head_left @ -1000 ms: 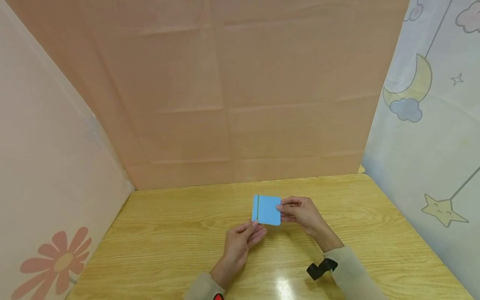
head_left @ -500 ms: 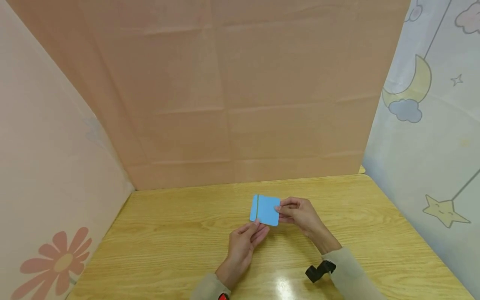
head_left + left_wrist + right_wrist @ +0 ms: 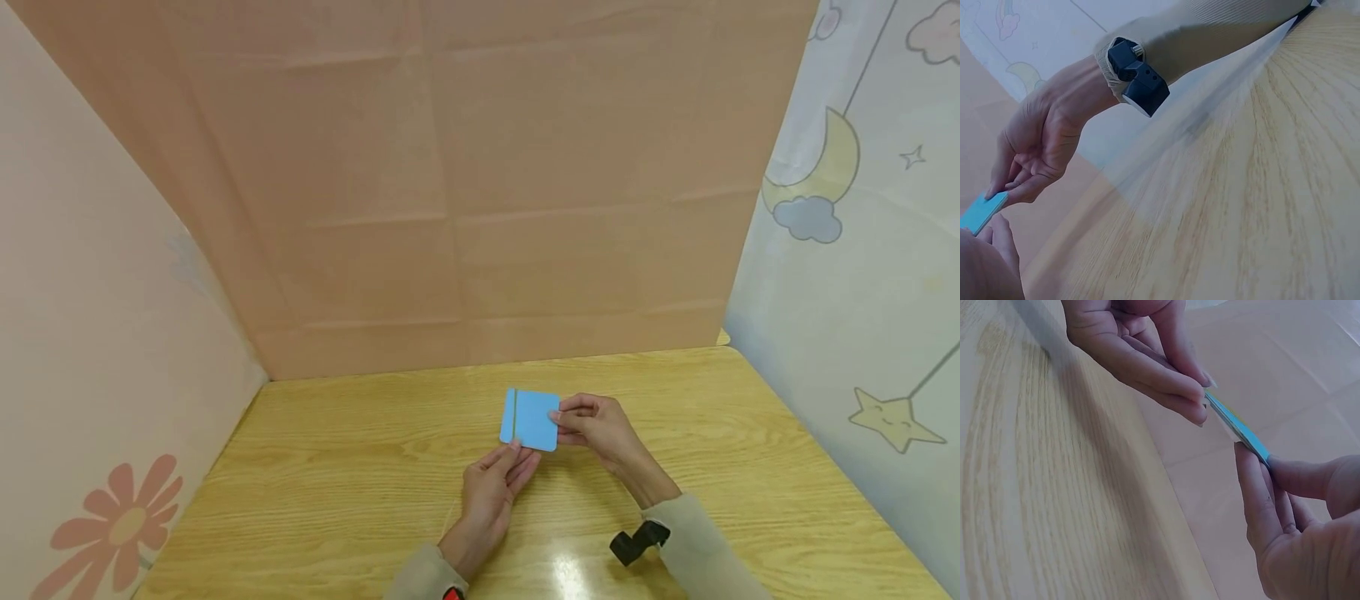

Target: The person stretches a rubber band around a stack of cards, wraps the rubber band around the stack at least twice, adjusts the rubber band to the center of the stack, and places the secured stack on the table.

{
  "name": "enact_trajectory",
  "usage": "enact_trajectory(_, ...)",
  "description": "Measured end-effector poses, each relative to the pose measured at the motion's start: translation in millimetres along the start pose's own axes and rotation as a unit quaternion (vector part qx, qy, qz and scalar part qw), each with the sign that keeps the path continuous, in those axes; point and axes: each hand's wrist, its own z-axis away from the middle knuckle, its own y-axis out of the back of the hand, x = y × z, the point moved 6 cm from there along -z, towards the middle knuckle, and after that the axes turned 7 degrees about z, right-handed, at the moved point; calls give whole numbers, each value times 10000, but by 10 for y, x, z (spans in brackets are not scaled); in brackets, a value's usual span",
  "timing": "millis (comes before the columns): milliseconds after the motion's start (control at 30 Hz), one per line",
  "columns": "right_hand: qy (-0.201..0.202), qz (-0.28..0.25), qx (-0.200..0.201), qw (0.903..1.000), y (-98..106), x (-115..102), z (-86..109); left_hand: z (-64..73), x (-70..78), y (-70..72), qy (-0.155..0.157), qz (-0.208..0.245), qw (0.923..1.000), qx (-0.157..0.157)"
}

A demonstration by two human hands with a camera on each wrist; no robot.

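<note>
A small light-blue notebook (image 3: 536,422) with a green-gold elastic band (image 3: 515,414) near its left edge is held up above the table. With thumb on top and fingers beneath, my left hand (image 3: 487,492) pinches its lower left corner, close to the band's end. My right hand (image 3: 606,429) grips the right edge between thumb and fingers. Seen edge-on in the right wrist view, the notebook (image 3: 1238,428) looks thin and layered, tilted between both hands. The left wrist view catches only a corner of the notebook (image 3: 984,211), at the far left.
Under the hands lies a wood-grain table (image 3: 337,467). A plain peach cloth (image 3: 450,208) hangs behind it, with patterned cloths at the left (image 3: 127,350) and right (image 3: 862,292). A black wrist camera (image 3: 639,542) sits on the right sleeve.
My left forearm and hand have shifted slightly to the right, and the notebook has moved a little left. Both hands keep their hold on it.
</note>
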Motion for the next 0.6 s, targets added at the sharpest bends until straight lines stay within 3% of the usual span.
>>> enact_trajectory(333,-67,-22,22,10000,-20,10,9,-1,-28,8,121,-26,9999,-47)
enact_trajectory(600,-123,-185,47,9997,7,-1,56,-17,45,57,186,-121,9997,-144)
